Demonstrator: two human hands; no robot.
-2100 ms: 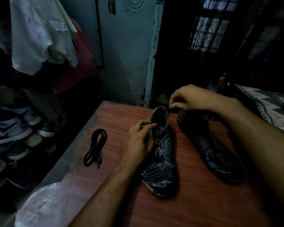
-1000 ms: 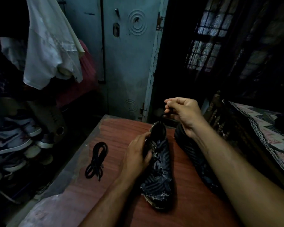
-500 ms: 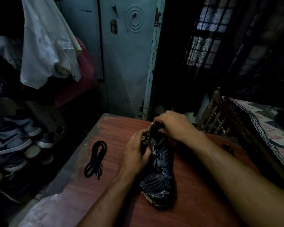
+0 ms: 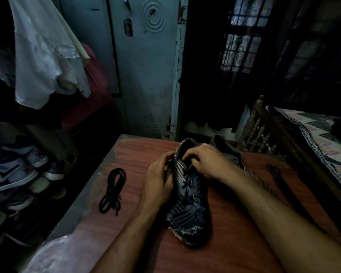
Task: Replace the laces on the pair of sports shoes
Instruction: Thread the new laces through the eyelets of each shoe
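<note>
Since half second ago, your right hand (image 4: 209, 164) slid slightly down shoe's throat. Near shoe (image 4: 189, 196) lies on desk (image 4: 234, 243), toe toward you, lace (image 4: 186, 183) threaded. Your left hand (image 4: 159, 180) wraps collar side. Right grip curled over top eyelets; whether pinching lace, cannot tell. Coiled black lace (image 4: 111, 191) left on desk. Second shoe (image 4: 227, 150) behind right hand. Loose lace (image 4: 274, 170) far right.

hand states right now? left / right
Left hand: grips the side of the dark shoe.
Right hand: fingers curled at the shoe's top lacing; whether they pinch the lace can't be told.
</note>
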